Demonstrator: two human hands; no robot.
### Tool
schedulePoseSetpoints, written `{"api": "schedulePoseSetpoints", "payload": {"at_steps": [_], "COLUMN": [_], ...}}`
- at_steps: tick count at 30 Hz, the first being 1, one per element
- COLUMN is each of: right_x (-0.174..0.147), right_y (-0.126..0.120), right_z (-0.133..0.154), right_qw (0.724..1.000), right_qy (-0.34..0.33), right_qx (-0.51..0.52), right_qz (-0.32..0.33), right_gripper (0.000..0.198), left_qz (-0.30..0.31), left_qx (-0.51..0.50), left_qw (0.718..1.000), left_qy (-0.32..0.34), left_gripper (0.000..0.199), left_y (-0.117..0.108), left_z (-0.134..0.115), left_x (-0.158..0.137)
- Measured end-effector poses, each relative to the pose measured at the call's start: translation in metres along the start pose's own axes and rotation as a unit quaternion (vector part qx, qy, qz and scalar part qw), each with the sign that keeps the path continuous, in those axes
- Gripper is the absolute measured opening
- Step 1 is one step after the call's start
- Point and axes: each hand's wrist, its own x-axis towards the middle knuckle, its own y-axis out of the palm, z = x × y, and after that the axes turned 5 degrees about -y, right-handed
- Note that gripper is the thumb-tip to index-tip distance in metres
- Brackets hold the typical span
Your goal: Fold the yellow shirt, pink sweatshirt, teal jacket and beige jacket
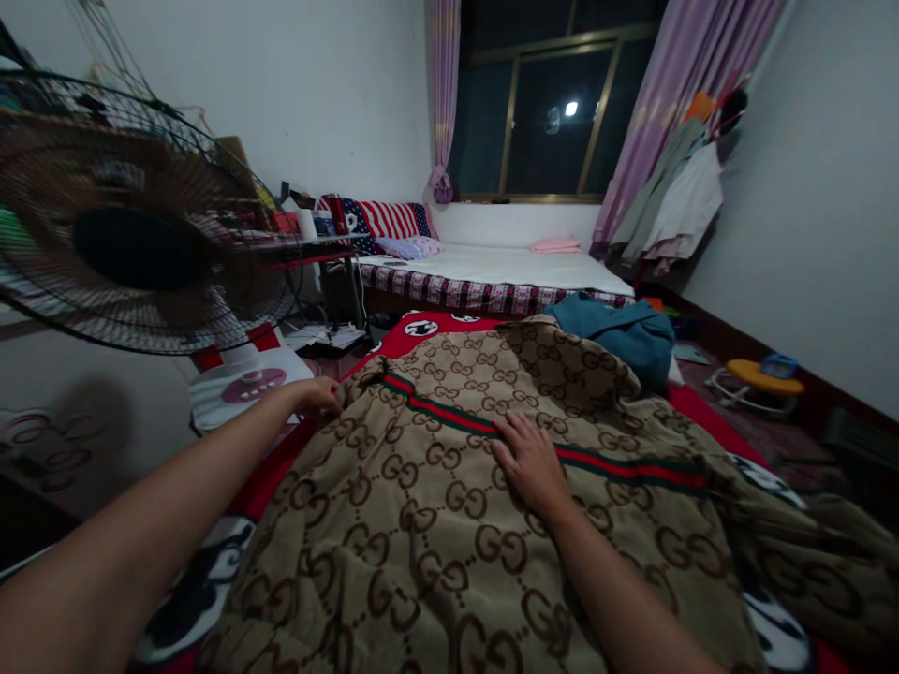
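Note:
A tan hooded jacket (449, 524) with a brown letter pattern lies spread out before me, a green-red-green stripe (453, 412) running across it. At the jacket's left edge, near the end of the stripe, my left hand (321, 397) is closed on the cloth; its fingertips are partly hidden. My right hand (530, 459) rests flat on the middle of the jacket, fingers stretched over the stripe. Beyond the stripe lies the hood (582, 360). One sleeve (807, 552) extends to the right.
Under the jacket is a red cover (281, 468) with black-and-white figures. A teal cloth (618, 332) lies bunched past the hood. On the left stands a large fan (140, 248). A bed (484, 262) is below the window; a yellow stool (762, 376) stands right.

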Motion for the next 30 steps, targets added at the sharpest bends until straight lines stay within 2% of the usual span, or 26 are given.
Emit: {"api": "schedulePoseSetpoints", "payload": {"at_steps": [3,6,8,10,11,13,15,16,17,18,19,21,23,26,30], "right_x": [-0.001,-0.002,-0.002,-0.002,-0.002,-0.002,-0.004,-0.006,-0.008,-0.010,-0.013,-0.017,-0.019,-0.019,-0.015], "right_y": [0.000,0.001,0.002,0.005,0.007,0.011,0.012,0.012,0.012,0.010,0.009,0.004,0.000,-0.005,-0.007], "right_z": [0.000,0.000,-0.002,-0.006,-0.008,-0.013,-0.017,-0.017,-0.017,-0.016,-0.014,-0.007,0.001,0.010,0.012], "right_qw": [1.000,1.000,0.999,0.996,0.994,0.983,0.966,0.957,0.950,0.944,0.939,0.934,0.934,0.933,0.940], "right_qy": [0.000,-0.004,-0.010,-0.020,-0.029,-0.048,-0.072,-0.088,-0.107,-0.132,-0.159,-0.210,-0.246,-0.267,-0.244], "right_qx": [0.005,0.018,0.035,0.060,0.077,0.121,0.159,0.169,0.170,0.164,0.154,0.131,0.112,0.097,0.067], "right_qz": [-0.004,-0.017,-0.031,-0.055,-0.075,-0.131,-0.192,-0.218,-0.239,-0.253,-0.261,-0.256,-0.234,-0.220,-0.227], "right_gripper": [0.044,0.043,0.042,0.039,0.037,0.030,0.023,0.022,0.020,0.018,0.016,0.014,0.014,0.015,0.021], "left_qz": [-0.058,-0.189,-0.282,-0.330,-0.334,-0.310,-0.243,-0.208,-0.178,-0.150,-0.133,-0.112,-0.109,-0.138,-0.159], "left_qx": [0.068,0.117,0.131,0.138,0.143,0.162,0.184,0.188,0.185,0.177,0.161,0.129,0.106,0.102,0.142], "left_qw": [0.996,0.975,0.948,0.921,0.906,0.870,0.765,0.724,0.704,0.701,0.712,0.738,0.769,0.826,0.905], "left_qy": [-0.012,0.010,0.065,0.158,0.218,0.347,0.567,0.630,0.662,0.675,0.671,0.653,0.621,0.536,0.369], "left_gripper": [0.022,0.028,0.033,0.034,0.034,0.041,0.047,0.044,0.038,0.037,0.044,0.053,0.051,0.039,0.052], "left_y": [-0.012,-0.050,-0.072,-0.074,-0.066,-0.029,0.022,0.048,0.072,0.092,0.107,0.119,0.113,0.086,0.055], "left_z": [-0.019,-0.062,-0.103,-0.147,-0.166,-0.193,-0.200,-0.195,-0.187,-0.175,-0.162,-0.133,-0.106,-0.071,-0.029], "left_x": [-0.007,-0.013,-0.020,-0.032,-0.040,-0.060,-0.081,-0.090,-0.098,-0.104,-0.109,-0.115,-0.115,-0.110,-0.103]}}
